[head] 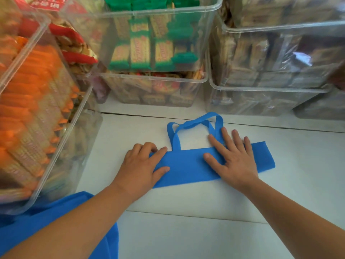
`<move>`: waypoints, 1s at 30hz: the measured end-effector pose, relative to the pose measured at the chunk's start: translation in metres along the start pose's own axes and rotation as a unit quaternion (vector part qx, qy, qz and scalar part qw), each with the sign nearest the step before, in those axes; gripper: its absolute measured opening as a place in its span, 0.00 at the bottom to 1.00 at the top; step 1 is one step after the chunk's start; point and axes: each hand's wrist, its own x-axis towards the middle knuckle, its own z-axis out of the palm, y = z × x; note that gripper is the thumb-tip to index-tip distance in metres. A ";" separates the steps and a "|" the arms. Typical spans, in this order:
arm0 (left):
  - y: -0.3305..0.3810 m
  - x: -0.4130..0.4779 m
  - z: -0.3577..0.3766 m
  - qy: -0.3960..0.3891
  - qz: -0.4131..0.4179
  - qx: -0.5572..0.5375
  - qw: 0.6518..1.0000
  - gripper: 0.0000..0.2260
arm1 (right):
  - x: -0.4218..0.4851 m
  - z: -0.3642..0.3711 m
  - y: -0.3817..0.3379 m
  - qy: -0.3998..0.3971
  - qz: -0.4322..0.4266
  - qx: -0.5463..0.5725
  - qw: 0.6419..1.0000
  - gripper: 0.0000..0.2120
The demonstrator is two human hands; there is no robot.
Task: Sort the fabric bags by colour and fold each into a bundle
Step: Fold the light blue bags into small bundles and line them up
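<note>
One head-worn view — faces forward and down, close over the table (186,202). Left bin (28,53) blurred, probably nearest.

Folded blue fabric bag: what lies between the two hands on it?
In the head view, only a bare stretch of the folded blue fabric bag lies between the left hand and the right hand; nothing rests on it.
</note>
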 end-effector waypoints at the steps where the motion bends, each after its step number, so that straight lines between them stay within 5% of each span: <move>1: 0.002 -0.002 0.001 0.003 -0.014 -0.010 1.000 0.28 | 0.000 -0.001 0.004 0.002 -0.006 0.010 1.000 0.39; 8: 0.024 -0.001 -0.002 -0.057 -0.086 -0.036 0.994 0.32 | -0.007 -0.006 0.040 0.030 0.171 -0.036 0.984 0.39; 15: 0.038 0.001 -0.019 -0.127 -0.150 -0.018 0.980 0.26 | -0.005 -0.003 0.044 0.047 0.148 -0.046 0.987 0.39; 21: 0.062 -0.022 -0.022 -0.082 -0.143 -0.045 0.985 0.23 | -0.005 -0.005 0.045 0.032 0.134 -0.102 0.985 0.39; 24: 0.069 -0.025 -0.029 -0.115 -0.194 -0.068 0.972 0.23 | -0.013 -0.010 0.021 0.090 0.105 -0.137 0.981 0.32; 30: 0.080 -0.031 -0.041 -0.066 -0.289 -0.349 0.889 0.10 | -0.074 0.021 -0.048 0.074 -0.067 0.121 0.988 0.31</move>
